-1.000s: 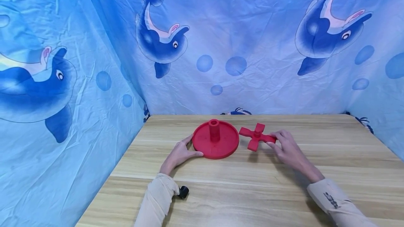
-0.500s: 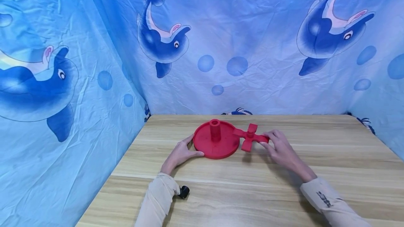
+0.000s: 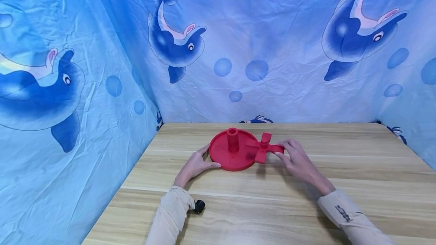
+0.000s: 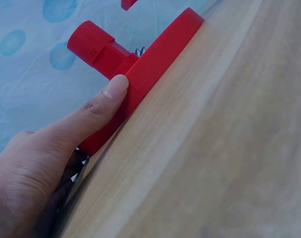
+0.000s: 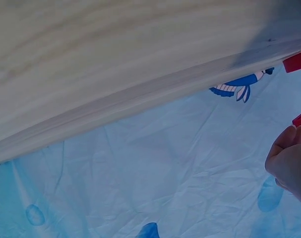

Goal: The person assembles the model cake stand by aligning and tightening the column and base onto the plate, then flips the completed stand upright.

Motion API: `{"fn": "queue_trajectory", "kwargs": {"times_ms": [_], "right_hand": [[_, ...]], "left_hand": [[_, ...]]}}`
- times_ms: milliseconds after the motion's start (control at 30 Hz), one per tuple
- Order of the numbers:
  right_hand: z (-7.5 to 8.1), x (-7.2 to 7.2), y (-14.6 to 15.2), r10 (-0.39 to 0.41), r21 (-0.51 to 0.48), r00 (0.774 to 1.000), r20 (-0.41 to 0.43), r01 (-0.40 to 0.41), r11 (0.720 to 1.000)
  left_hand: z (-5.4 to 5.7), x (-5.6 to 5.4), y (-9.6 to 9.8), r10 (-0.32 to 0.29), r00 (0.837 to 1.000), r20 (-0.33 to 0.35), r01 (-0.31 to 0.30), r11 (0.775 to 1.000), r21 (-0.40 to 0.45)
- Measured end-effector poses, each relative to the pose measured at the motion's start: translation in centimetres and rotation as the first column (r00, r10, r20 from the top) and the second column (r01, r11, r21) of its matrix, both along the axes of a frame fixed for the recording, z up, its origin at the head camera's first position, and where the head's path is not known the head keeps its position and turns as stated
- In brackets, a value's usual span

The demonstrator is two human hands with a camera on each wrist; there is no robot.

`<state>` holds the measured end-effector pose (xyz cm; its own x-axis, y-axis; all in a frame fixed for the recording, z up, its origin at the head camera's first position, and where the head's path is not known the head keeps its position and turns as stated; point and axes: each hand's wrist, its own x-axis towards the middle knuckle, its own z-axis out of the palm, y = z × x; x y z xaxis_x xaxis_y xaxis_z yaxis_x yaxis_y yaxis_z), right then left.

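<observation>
A red round base (image 3: 222, 158) with a raised rim lies flat on the table. From its middle rises a hollow red post (image 3: 233, 142); the left wrist view shows small marks on that post (image 4: 93, 47). My left hand (image 3: 193, 166) holds the base by its left edge, thumb at the front and fingers behind. My right hand (image 3: 297, 162) pinches one arm of a red four-armed cross piece (image 3: 263, 145), which has a short stub on its hub. The cross is held above the table, its left arm over the base's right side. The right wrist view shows my right hand (image 5: 291, 161) only partly.
The wooden table (image 3: 252, 207) runs back to a blue dolphin-print curtain (image 3: 286, 97), which also hangs along the left side. A small black object (image 3: 199, 206) sits at my left cuff.
My right hand has moved left with the cross piece, from beside the base to partly over its right rim. My left hand has stayed on the base.
</observation>
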<state>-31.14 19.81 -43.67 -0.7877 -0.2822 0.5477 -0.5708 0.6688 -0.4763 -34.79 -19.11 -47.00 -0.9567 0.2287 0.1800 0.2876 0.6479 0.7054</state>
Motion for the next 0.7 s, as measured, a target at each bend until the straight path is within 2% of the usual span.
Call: {"fn": "queue_trajectory", "kwargs": {"times_ms": [467, 700], "right_hand": [[-0.1, -0.6, -1.8, 0.073, -0.023, 0.995, -0.065, -0.074, 0.997], [0.1, -0.5, -2.6, 0.09, -0.026, 0.996, -0.005, -0.09, 0.996]], "left_hand": [[0.0, -0.1, 0.0, 0.006, 1.0, -0.006, -0.006, 1.0, -0.009], [0.1, 0.0, 0.0, 0.005, 1.0, -0.014, -0.005, 1.0, -0.013]]}}
